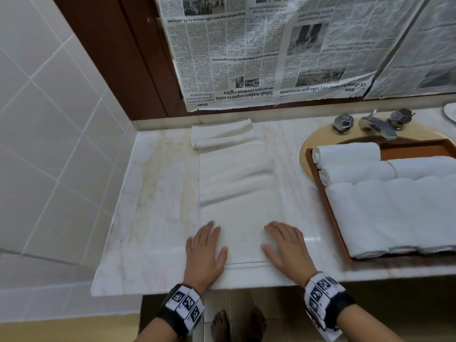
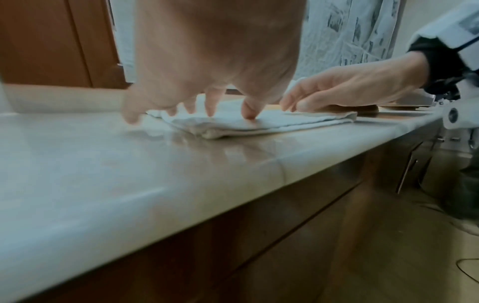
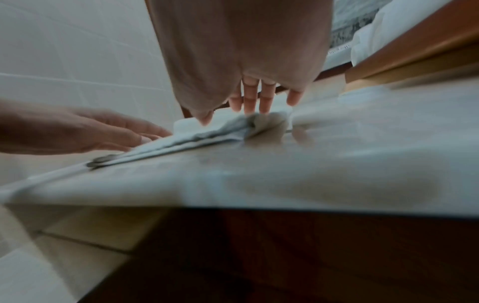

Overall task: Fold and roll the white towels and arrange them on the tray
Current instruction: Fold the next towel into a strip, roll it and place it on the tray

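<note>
A white towel [image 1: 240, 193], folded into a long strip, lies flat on the marble counter [image 1: 158, 206], running away from me. My left hand [image 1: 206, 245] lies flat on its near left corner, and my right hand [image 1: 286, 243] lies flat on its near right corner, fingers straight. The left wrist view shows the left fingers [image 2: 210, 106] touching the towel [image 2: 259, 125]. In the right wrist view the right fingers [image 3: 259, 100] rest on the towel's edge [image 3: 202, 135]. A wooden tray [image 1: 332, 211] at the right holds several rolled white towels [image 1: 394, 213].
A second folded white towel [image 1: 222, 135] lies at the back of the counter. The tray sits over a sink with a metal tap [image 1: 377, 124]. Newspaper [image 1: 271, 50] covers the wall behind. A tiled wall [image 1: 49, 144] closes the left side.
</note>
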Available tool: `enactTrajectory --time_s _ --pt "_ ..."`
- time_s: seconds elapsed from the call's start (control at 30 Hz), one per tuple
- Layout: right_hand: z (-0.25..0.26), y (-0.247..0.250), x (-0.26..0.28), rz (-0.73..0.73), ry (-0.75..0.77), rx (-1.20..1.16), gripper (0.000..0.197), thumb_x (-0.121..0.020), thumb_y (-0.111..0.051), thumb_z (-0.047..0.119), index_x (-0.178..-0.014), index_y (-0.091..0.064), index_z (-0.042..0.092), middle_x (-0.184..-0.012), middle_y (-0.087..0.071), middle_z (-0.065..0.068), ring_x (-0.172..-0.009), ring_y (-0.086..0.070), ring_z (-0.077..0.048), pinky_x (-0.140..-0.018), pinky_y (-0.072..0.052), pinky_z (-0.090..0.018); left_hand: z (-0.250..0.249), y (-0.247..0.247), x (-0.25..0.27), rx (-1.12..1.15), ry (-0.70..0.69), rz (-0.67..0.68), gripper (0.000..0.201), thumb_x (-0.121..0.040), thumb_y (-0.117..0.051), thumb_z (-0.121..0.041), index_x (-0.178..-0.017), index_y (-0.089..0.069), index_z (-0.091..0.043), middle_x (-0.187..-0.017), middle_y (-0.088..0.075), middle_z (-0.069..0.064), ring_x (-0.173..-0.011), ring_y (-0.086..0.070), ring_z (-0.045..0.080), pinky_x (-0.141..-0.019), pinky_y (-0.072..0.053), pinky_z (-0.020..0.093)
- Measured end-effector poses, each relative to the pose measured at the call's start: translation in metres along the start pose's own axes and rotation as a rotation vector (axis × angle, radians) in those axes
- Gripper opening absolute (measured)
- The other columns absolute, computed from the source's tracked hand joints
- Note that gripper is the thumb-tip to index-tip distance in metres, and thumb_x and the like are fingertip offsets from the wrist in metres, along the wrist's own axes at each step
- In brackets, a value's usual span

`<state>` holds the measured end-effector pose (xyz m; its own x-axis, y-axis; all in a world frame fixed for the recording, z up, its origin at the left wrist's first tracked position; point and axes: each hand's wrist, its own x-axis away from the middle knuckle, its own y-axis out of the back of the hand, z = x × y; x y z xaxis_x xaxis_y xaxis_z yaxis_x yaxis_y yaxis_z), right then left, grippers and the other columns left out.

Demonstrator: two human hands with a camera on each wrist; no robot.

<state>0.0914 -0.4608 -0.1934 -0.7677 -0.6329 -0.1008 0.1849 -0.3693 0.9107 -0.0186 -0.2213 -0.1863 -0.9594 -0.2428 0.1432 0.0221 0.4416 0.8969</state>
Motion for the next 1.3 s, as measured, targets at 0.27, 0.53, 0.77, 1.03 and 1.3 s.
enactTrajectory --time_s 0.27,0.53,0.77,1.03,1.3 --pt "-0.004 0.008 0.039 0.041 0.194 0.146 0.031 -0.084 -0.050 0.036 -0.105 -0.067 0.022 -0.106 -0.062 0.005 -0.093 -0.060 -0.015 -0.080 -0.047 -0.028 0.025 0.010 0.038 0.044 -0.276 0.024 0.039 -0.082 -0.062 -0.047 -0.119 -0.063 -0.035 -0.119 -0.057 -0.016 -0.104 -0.054 0.009 -0.086 -0.047 0.032" --pt "0.009 0.011 0.018 0.066 0.114 0.131 0.020 -0.081 -0.047 0.025 -0.083 -0.065 0.016 -0.086 -0.060 0.001 -0.075 -0.057 -0.020 -0.062 -0.045 -0.030 0.010 0.007 0.032 -0.086 -0.234 -0.015 0.034 -0.072 -0.058 -0.047 -0.101 -0.061 -0.030 -0.093 -0.057 -0.012 -0.083 -0.055 0.015 -0.069 -0.042 0.029" --pt "0.012 0.028 0.015 0.252 -0.051 -0.027 0.027 -0.090 -0.044 0.033 -0.102 -0.061 0.016 -0.097 -0.060 0.003 -0.087 -0.050 -0.014 -0.072 -0.035 -0.025 0.011 0.007 0.028 -0.090 -0.235 -0.067 0.018 -0.086 -0.048 -0.038 -0.090 -0.062 -0.028 -0.088 -0.055 -0.009 -0.079 -0.057 0.018 -0.065 -0.041 0.032" --pt "0.010 0.036 0.011 0.324 -0.271 -0.192 0.007 -0.094 -0.056 0.028 -0.098 -0.055 0.022 -0.084 -0.061 0.006 -0.073 -0.054 -0.012 -0.061 -0.037 -0.021 0.017 0.025 0.020 0.185 -0.054 0.094 0.023 -0.099 -0.054 -0.031 -0.113 -0.067 -0.019 -0.104 -0.070 -0.001 -0.097 -0.063 0.018 -0.078 -0.039 0.024" --pt "0.005 0.034 0.010 0.235 -0.266 -0.321 0.015 -0.092 -0.061 0.021 -0.104 -0.053 0.027 -0.099 -0.054 0.008 -0.086 -0.056 -0.010 -0.077 -0.043 -0.024 0.012 0.023 0.015 0.295 0.087 0.002 0.008 -0.088 -0.067 -0.019 -0.089 -0.062 -0.024 -0.095 -0.059 -0.003 -0.084 -0.054 0.009 -0.077 -0.042 0.022"
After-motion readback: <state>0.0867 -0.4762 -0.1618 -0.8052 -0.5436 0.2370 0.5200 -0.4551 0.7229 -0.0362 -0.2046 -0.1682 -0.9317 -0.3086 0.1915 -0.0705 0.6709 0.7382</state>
